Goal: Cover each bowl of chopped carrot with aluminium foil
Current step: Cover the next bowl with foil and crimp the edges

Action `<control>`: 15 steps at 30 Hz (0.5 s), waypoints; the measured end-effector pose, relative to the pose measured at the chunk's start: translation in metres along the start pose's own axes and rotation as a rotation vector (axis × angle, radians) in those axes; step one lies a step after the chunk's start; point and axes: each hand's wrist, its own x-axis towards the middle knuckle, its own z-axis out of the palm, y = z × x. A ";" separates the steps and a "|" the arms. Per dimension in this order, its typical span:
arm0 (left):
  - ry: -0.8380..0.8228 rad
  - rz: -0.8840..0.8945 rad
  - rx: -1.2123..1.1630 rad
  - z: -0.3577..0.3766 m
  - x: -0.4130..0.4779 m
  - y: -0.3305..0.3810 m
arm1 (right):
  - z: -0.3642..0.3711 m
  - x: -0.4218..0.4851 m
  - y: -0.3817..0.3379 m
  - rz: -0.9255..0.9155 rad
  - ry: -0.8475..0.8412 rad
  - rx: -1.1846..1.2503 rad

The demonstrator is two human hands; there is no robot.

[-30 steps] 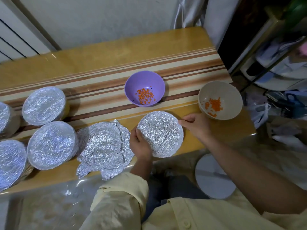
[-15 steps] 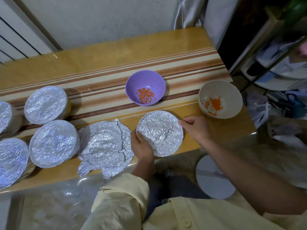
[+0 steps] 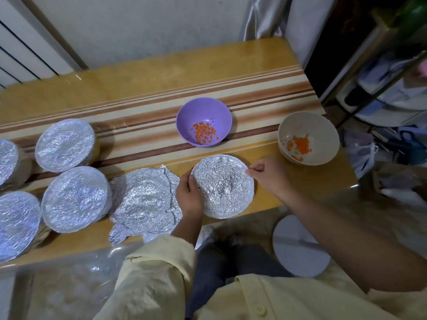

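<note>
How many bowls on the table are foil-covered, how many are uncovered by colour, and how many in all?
Foil-covered bowls: 5
Uncovered purple bowl: 1
Uncovered beige bowl: 1
Total: 7 bowls

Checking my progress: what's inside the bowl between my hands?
Only foil shows, covering the whole top; left hand and right hand grip its edge. The contents are hidden.

Foil-covered bowl (image 3: 225, 188) in front; purple bowl (image 3: 203, 109), beige bowl (image 3: 309, 123) uncovered.
</note>
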 end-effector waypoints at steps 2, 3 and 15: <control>0.025 0.014 0.009 0.001 -0.001 -0.001 | 0.002 -0.006 0.000 -0.014 0.017 -0.048; 0.038 0.015 0.009 0.002 -0.002 0.000 | 0.003 -0.008 -0.002 -0.023 0.041 -0.073; 0.099 0.007 0.037 0.006 -0.006 -0.002 | 0.005 -0.013 -0.013 -0.101 0.064 -0.330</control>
